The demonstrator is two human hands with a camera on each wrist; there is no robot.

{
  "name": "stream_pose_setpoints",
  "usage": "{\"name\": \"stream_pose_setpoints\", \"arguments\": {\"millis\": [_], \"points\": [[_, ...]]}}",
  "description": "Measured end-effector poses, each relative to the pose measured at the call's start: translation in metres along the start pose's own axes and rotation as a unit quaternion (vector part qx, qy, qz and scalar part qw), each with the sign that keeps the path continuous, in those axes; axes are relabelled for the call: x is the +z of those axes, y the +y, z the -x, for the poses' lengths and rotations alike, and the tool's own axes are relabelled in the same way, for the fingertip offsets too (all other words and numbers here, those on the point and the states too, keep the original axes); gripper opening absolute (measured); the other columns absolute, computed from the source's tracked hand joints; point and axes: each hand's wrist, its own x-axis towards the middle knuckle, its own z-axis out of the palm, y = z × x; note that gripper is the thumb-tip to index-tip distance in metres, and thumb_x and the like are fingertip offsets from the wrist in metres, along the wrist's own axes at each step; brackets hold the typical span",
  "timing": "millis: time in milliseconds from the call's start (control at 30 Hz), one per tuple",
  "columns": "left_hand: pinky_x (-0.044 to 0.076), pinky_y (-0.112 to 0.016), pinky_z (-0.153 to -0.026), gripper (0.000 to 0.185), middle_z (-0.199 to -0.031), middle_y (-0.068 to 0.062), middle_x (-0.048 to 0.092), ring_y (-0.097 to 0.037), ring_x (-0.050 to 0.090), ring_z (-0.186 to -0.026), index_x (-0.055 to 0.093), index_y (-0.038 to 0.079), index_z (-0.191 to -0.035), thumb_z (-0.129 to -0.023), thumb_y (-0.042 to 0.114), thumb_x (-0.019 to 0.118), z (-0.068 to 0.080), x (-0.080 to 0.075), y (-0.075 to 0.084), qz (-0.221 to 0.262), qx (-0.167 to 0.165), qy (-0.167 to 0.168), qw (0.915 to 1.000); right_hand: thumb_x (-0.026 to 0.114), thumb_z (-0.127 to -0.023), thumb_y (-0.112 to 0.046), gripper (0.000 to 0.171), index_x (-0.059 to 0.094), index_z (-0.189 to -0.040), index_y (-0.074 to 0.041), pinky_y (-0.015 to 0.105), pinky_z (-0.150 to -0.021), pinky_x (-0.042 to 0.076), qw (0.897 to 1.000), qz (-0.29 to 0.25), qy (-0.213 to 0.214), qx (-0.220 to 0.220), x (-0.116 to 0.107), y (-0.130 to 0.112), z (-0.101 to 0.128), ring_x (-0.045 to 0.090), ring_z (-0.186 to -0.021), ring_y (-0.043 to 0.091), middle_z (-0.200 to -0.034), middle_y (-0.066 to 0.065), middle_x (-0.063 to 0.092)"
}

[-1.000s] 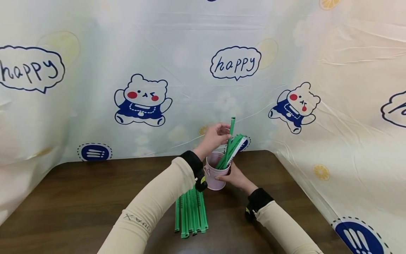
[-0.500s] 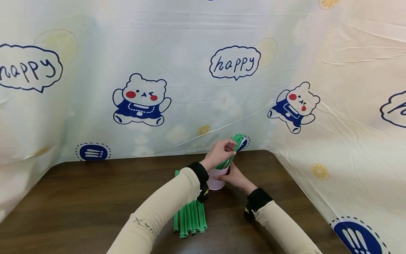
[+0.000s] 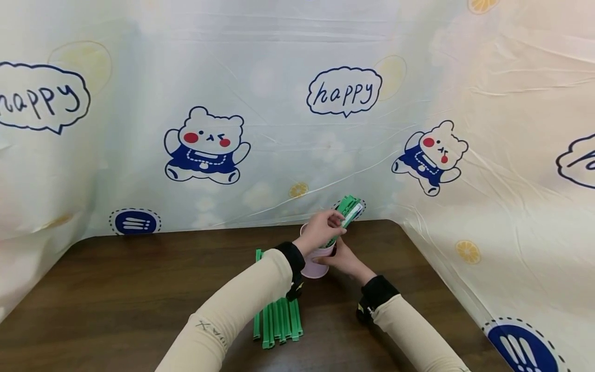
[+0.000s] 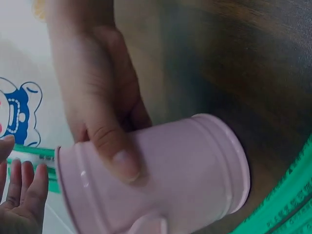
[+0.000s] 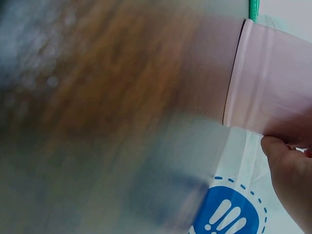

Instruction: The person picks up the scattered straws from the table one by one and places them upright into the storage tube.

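Note:
A pink metal cup stands on the brown table, with several green strips leaning out of it to the right. My right hand grips the cup's side, and its thumb presses on the wall. My left hand hovers over the rim with its fingertips against the strips; in the left wrist view its fingers lie straight beside a strip. The right wrist view shows the cup and part of my right hand.
A bundle of green strips lies flat on the table under my left forearm. A printed plastic sheet walls off the back and right side. The table's left part is bare wood.
My left hand has come down from above the cup to its rim. The strip it held upright now sits among the others in the cup. The right hand has stayed on the cup.

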Motion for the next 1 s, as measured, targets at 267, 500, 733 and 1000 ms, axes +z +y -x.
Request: {"name": "stream_pose_setpoints", "arguments": {"millis": [267, 500, 733, 1000], "points": [[0.056, -0.043, -0.098, 0.026, -0.118, -0.02, 0.07, -0.033, 0.066, -0.113, 0.066, 0.001, -0.125, -0.1, 0.009, 0.064, 0.011, -0.046, -0.002, -0.005, -0.006, 0.03, 0.9995, 0.078, -0.089, -0.008, 0.092, 0.017, -0.159, -0.004, 0.033, -0.107, 0.047, 1.0, 0.015, 0.018, -0.004, 0.004, -0.002, -0.005, 0.051, -0.134, 0.033, -0.151, 0.023, 0.045], [0.056, -0.042, -0.092, 0.027, -0.116, -0.025, 0.069, -0.036, 0.066, -0.108, 0.065, -0.005, -0.123, -0.098, 0.004, 0.061, 0.035, -0.103, -0.041, -0.038, -0.055, 0.066, 0.9956, 0.08, -0.087, -0.007, 0.092, 0.02, -0.158, -0.003, 0.028, -0.108, 0.044, 1.0, -0.01, 0.017, -0.006, 0.005, -0.002, 0.0, 0.048, -0.138, 0.036, -0.153, 0.026, 0.043], [0.06, -0.047, -0.087, 0.038, -0.13, -0.034, 0.062, -0.033, 0.069, -0.09, 0.058, -0.014, -0.132, -0.096, -0.001, 0.06, 0.065, -0.129, -0.085, -0.059, -0.189, 0.011, 0.9802, 0.08, -0.088, -0.01, 0.094, 0.019, -0.158, -0.004, 0.031, -0.109, 0.045, 1.0, 0.002, 0.027, -0.007, -0.001, -0.001, 0.0, 0.048, -0.137, 0.034, -0.153, 0.024, 0.042], [0.051, -0.028, -0.057, 0.034, -0.062, -0.006, 0.056, -0.014, 0.053, -0.057, 0.052, 0.004, -0.06, -0.089, -0.002, 0.067, 0.089, -0.104, -0.118, -0.07, -0.27, -0.011, 0.9602, 0.081, -0.088, -0.013, 0.098, 0.015, -0.16, -0.005, 0.043, -0.114, 0.043, 1.0, 0.01, 0.018, -0.008, 0.002, 0.001, 0.001, 0.046, -0.139, 0.037, -0.155, 0.024, 0.04]]}}
